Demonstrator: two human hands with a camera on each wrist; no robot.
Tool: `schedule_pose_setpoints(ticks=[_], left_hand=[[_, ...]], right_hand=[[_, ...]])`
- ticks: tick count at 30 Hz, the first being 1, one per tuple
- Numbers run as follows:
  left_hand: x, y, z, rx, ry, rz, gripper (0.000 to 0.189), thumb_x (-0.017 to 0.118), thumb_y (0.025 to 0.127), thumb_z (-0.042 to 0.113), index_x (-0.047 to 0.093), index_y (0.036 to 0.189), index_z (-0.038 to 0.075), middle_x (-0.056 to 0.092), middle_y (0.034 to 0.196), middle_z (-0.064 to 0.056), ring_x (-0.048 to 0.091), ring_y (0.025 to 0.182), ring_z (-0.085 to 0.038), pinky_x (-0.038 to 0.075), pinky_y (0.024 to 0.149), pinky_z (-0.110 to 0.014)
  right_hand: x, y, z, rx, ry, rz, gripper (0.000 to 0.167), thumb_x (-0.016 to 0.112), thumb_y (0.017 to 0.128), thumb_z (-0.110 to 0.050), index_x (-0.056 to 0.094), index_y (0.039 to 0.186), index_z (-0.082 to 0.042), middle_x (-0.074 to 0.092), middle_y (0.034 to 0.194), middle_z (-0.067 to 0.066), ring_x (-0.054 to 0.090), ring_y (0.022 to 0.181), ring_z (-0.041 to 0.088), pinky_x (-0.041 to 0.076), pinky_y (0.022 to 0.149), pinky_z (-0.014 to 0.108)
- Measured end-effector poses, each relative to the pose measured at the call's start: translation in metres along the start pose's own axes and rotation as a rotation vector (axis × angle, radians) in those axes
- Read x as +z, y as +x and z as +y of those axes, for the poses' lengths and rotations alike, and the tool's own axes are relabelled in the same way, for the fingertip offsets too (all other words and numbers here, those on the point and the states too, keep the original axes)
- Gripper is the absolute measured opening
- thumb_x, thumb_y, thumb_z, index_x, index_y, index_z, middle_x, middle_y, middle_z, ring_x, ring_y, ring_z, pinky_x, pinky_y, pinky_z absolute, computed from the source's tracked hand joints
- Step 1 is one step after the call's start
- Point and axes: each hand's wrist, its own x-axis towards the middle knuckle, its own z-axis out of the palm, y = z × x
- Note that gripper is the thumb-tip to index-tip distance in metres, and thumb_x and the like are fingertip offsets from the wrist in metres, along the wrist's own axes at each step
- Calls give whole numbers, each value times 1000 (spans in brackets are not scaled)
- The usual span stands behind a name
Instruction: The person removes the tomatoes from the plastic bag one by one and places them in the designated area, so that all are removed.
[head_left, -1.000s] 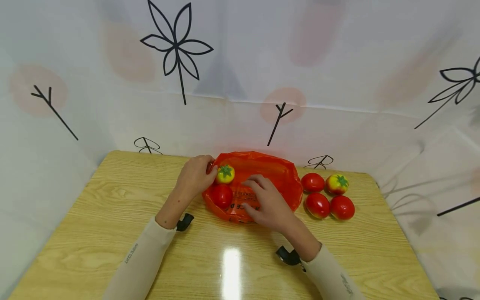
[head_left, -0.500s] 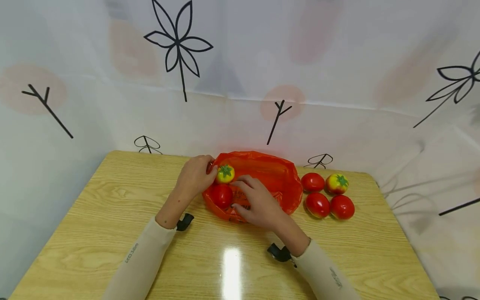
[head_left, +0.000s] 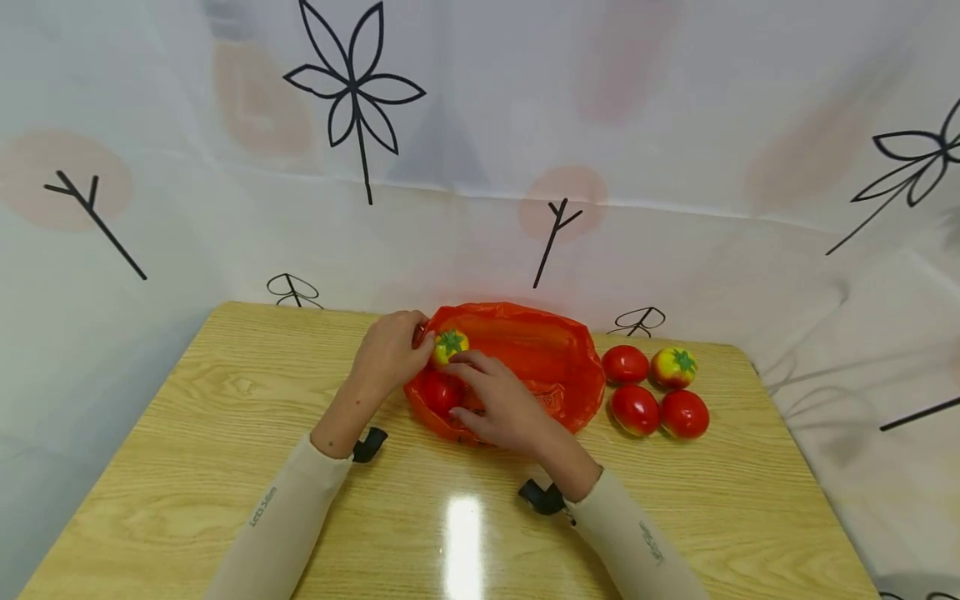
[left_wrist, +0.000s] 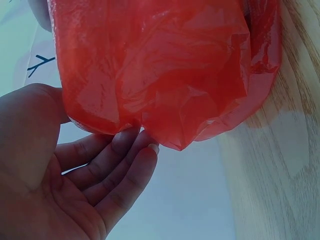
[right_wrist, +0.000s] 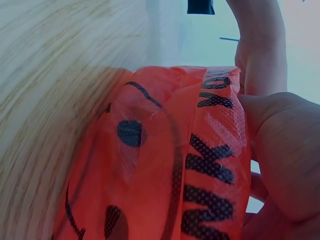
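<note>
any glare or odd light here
Head: white glare on the pale wooden tabletop, highlights on glossy red round fruits; left wrist: sheen on the translucent red plastic bag, left hand dim; right wrist: bluish tint on the pale backdrop.

Head view bright; white glare streak on table (head_left: pixel 187 433), near side of red bag (head_left: pixel 525 333). Wrist views bluish, hazy; backdrop (right_wrist: pixel 210 45) beyond bag washed out.

I see the bag (head_left: pixel 536 346) on the table (head_left: pixel 187 433), just below the frame's centre, two fruits (head_left: pixel 436 392) inside at its left end; four more fruits (head_left: pixel 635 410) lie just right of it, the curtain (head_left: pixel 465 108) hanging behind.
</note>
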Motion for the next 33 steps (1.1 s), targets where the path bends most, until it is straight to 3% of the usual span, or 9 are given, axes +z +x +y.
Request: schedule_pose_setpoints(ticks=[12, 33], left_hand=[[0, -1, 0, 1, -12, 3, 22, 67, 99, 19, 75, 108, 0, 72, 91, -10, 62, 73, -23, 57, 65, -34], [0, -3, 0, -3, -22, 9, 21, 66, 99, 18, 74, 107, 1, 68, 84, -7, 59, 71, -22, 53, 61, -33]], right_hand=[[8, 11, -1, 22, -8, -104, 60, 81, 95, -28, 60, 150, -21, 53, 155, 3, 52, 139, 26, 49, 113, 45], [10, 14, -3, 71, 26, -124, 66, 88, 87, -23, 60, 146, -19, 57, 150, 1, 58, 133, 22, 54, 107, 44]])
